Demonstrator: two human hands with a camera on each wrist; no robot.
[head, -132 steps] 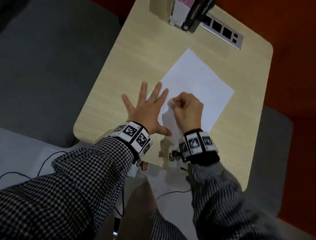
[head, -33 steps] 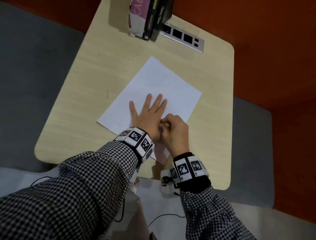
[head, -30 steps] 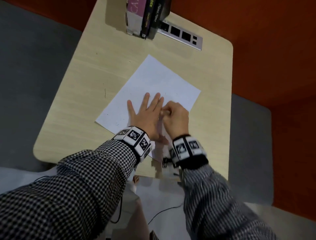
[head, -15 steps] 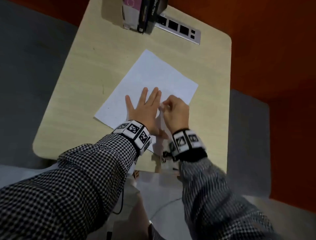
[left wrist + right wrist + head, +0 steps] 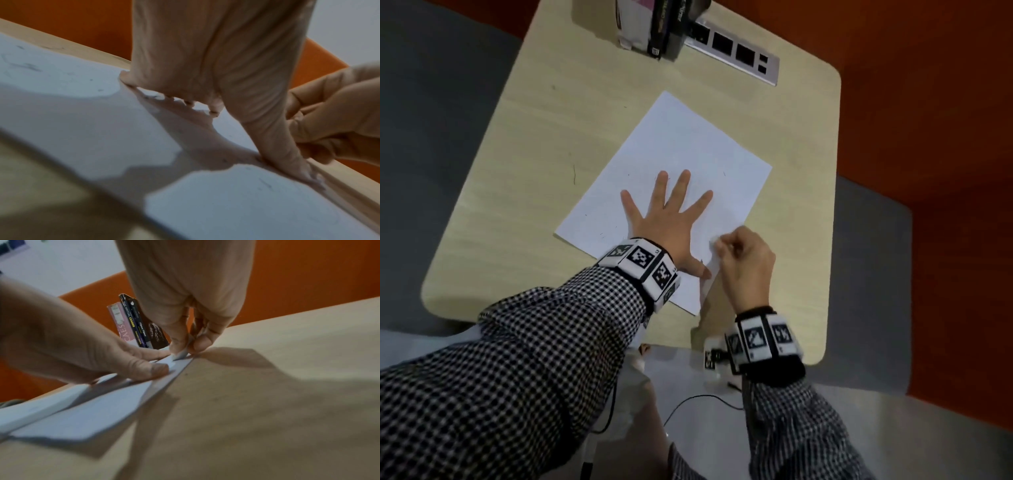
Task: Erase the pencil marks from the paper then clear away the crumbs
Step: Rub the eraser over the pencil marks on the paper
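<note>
- Head view: your left hand (image 5: 671, 219) lay flat with fingers spread wide on the thin white sheet of paper (image 5: 688, 147), which sat skewed mid-way across the pale wooden table (image 5: 534, 137). Your right hand (image 5: 746, 263) pinched a small white eraser (image 5: 714, 244) at the sheet's right edge.
- Left wrist view: faint grey pencil marks (image 5: 26, 66) and dark specks showed on the paper — a light, floppy sheet, likely to buckle unless pinned near the rubbing.
- Right wrist view: your fingertips (image 5: 179, 345) gripped the eraser low — it looked firm — beside upright books (image 5: 135, 327).
</note>
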